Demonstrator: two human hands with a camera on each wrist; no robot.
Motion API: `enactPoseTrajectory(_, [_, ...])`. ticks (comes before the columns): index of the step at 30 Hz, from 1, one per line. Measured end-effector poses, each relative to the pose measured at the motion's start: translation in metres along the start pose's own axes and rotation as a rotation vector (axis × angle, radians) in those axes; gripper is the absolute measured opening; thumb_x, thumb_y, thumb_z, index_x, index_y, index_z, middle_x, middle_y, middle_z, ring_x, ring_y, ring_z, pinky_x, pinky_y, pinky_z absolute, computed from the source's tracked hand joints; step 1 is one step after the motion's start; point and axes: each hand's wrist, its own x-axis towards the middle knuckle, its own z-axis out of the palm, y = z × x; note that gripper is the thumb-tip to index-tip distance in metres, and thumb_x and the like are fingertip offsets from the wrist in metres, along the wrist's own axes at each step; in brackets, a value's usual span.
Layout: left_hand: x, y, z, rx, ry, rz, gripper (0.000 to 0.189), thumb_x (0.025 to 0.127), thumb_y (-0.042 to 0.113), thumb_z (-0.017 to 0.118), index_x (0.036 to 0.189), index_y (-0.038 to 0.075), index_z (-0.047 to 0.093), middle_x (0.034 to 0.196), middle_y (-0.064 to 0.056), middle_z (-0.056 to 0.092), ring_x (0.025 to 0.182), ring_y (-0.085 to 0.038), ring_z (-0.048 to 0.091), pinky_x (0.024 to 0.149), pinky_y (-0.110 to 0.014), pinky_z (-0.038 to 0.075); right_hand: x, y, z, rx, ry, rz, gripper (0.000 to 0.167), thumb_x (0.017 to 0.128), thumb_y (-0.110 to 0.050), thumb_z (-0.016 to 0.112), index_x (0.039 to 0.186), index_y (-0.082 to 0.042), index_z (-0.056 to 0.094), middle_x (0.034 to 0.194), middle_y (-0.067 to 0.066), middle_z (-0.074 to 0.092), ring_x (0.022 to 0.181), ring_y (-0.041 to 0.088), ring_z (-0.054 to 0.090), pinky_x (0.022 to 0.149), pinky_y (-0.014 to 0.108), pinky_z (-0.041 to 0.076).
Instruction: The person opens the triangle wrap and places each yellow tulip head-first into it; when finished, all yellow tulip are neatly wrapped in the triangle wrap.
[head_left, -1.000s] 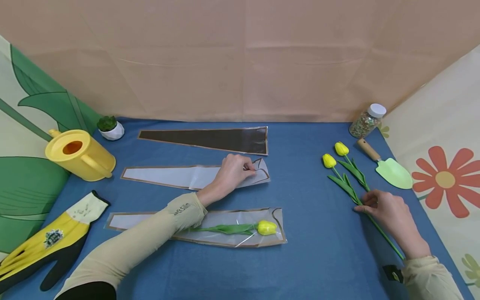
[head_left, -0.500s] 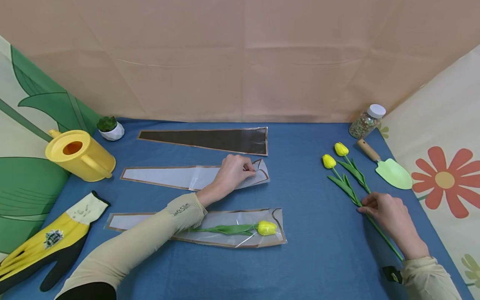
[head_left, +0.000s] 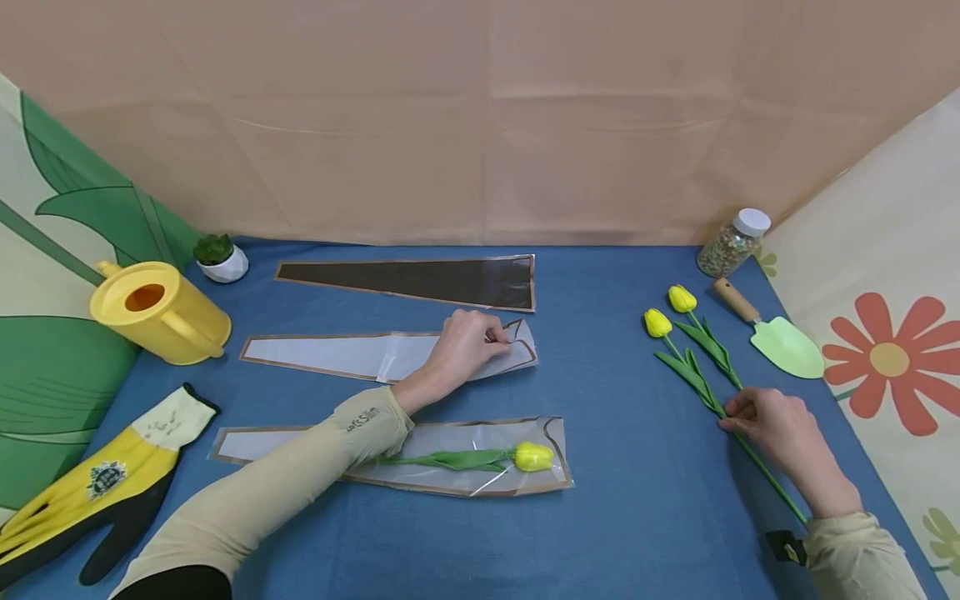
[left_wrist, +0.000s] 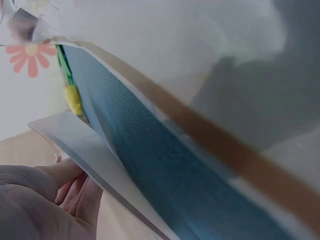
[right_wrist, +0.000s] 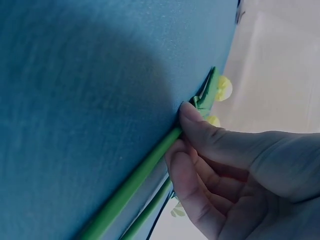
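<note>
At the open wide end of the middle white flower sleeve (head_left: pixel 322 348), my left hand (head_left: pixel 467 343) pinches the upper layer, and the mouth gapes a little. In the left wrist view the lifted sheet (left_wrist: pixel 92 155) stands between thumb and fingers. Over on the right, my right hand (head_left: pixel 783 437) holds the stem of the nearer yellow tulip (head_left: pixel 658 322) between thumb and fingers, with the stem still low over the cloth. Beside it lies a second yellow tulip (head_left: pixel 682 298). The right wrist view shows the thumb against the green stem (right_wrist: pixel 132 187).
A white sleeve (head_left: pixel 450 433) in front contains one yellow tulip (head_left: pixel 533 456); a dark sleeve (head_left: pixel 420 277) lies behind. Left stand a yellow watering can (head_left: pixel 161 312), a potted succulent (head_left: pixel 225 262) and a glove (head_left: pixel 112 479). Right are a trowel (head_left: pixel 787 346) and a jar (head_left: pixel 731 246).
My right hand has shifted very slightly along the stem, away from the left hand. The left hand and the sleeves stay where they were.
</note>
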Motion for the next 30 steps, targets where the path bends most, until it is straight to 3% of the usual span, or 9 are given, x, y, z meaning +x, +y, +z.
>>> enactPoseTrajectory(9, [-0.001, 0.001, -0.002, -0.006, -0.01, -0.009, 0.009, 0.085, 0.01, 0.093, 0.084, 0.011, 0.084, 0.08, 0.0, 0.078, 0.075, -0.014, 0.073, 0.068, -0.03, 0.056, 0.002, -0.004, -0.003, -0.005, 0.011, -0.012, 0.018, 0.088, -0.003, 0.087, 0.092, 0.008, 0.074, 0.079, 0.011, 0.073, 0.07, 0.024, 0.064, 0.063, 0.045, 0.056])
enactPoseTrajectory(16, [-0.001, 0.0, -0.001, 0.003, -0.017, -0.011, 0.008, 0.085, 0.01, 0.093, 0.085, 0.011, 0.084, 0.081, 0.0, 0.078, 0.075, -0.014, 0.073, 0.069, -0.029, 0.056, -0.003, -0.015, -0.011, 0.03, 0.101, -0.069, 0.016, 0.088, -0.003, 0.087, 0.092, 0.006, 0.075, 0.078, 0.011, 0.075, 0.067, 0.02, 0.065, 0.057, 0.031, 0.05])
enactPoseTrajectory(25, [-0.001, 0.003, -0.002, 0.004, -0.008, -0.002, 0.009, 0.085, 0.01, 0.092, 0.085, 0.01, 0.084, 0.081, -0.001, 0.079, 0.074, -0.014, 0.073, 0.068, -0.029, 0.056, -0.006, -0.034, -0.017, 0.179, 0.137, -0.092, 0.015, 0.096, -0.004, 0.081, 0.103, 0.008, 0.076, 0.086, 0.015, 0.078, 0.072, 0.024, 0.075, 0.06, 0.021, 0.054])
enactPoseTrajectory(30, [-0.002, 0.003, 0.0, 0.012, -0.001, 0.004, 0.009, 0.084, 0.01, 0.093, 0.085, 0.01, 0.084, 0.081, -0.001, 0.079, 0.074, -0.014, 0.073, 0.068, -0.03, 0.056, -0.002, -0.042, -0.019, 0.339, 0.155, -0.109, 0.02, 0.101, -0.004, 0.075, 0.113, 0.011, 0.074, 0.097, 0.019, 0.078, 0.076, 0.008, 0.075, 0.067, 0.019, 0.059])
